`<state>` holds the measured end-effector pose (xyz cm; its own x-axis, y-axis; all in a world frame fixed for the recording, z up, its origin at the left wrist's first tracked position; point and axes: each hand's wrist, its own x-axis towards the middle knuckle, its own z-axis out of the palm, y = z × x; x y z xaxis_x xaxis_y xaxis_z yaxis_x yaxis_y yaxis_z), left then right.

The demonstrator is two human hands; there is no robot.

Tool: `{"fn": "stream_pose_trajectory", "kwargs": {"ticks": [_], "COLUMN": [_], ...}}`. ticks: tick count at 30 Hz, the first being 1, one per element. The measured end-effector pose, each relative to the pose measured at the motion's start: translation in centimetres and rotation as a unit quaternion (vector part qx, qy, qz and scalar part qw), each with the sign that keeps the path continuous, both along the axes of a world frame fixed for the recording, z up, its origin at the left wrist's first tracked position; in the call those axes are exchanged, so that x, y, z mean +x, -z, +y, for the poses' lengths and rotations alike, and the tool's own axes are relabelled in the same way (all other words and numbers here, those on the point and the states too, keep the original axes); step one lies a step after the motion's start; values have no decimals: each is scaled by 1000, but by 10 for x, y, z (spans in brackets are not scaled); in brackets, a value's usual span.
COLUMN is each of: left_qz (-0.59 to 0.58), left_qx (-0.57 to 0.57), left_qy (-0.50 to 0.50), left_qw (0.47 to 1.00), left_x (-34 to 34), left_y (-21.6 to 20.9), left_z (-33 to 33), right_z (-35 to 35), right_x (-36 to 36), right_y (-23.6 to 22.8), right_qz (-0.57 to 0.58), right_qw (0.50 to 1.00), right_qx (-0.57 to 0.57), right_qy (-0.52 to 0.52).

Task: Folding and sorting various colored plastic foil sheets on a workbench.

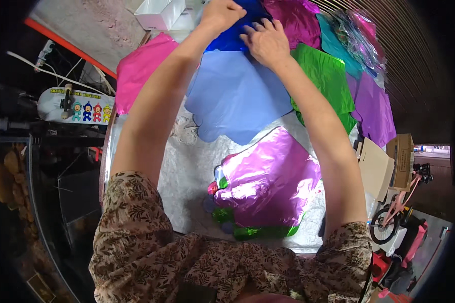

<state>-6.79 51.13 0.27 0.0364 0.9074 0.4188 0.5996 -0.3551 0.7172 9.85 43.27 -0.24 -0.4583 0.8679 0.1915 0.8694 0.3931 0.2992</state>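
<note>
Both my arms reach to the far side of the table. My left hand (221,16) is closed in a pinch over the left part of a shiny dark blue foil sheet (228,41); what its fingers hold, if anything, is too small to make out. My right hand (267,42) lies on the same foil, fingers spread and bent. Just nearer to me is a flat pale blue foil piece (237,96) with a scalloped lower edge. A glossy pink-purple foil piece (268,184) lies close to my body, with green foil (265,232) showing beneath it.
Flat foil pieces surround the work: pink (144,70) at left, green (326,83) and purple (373,108) at right. Clear plastic packs (361,43) lie far right. A white box (159,14) stands far left. Cardboard boxes (376,164) and a bicycle (387,222) are beyond the right edge.
</note>
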Motion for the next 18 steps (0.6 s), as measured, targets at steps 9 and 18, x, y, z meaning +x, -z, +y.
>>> {"fn": "stream_pose_trajectory", "kwargs": {"ticks": [9,18], "left_qz": [-12,201], "left_qx": [329,20], "left_qy": [-101,472], "left_qw": [939,858], "left_x": [-88,-5], "left_y": [-205,-85], "left_z": [-72,-354], "right_z": [5,-12], "right_x": [-14,121], "right_y": [27,-3], "right_qz": [189,541], "right_qw": [981,769], "right_qx": [-30,-317], "right_qy": [19,-125]}}
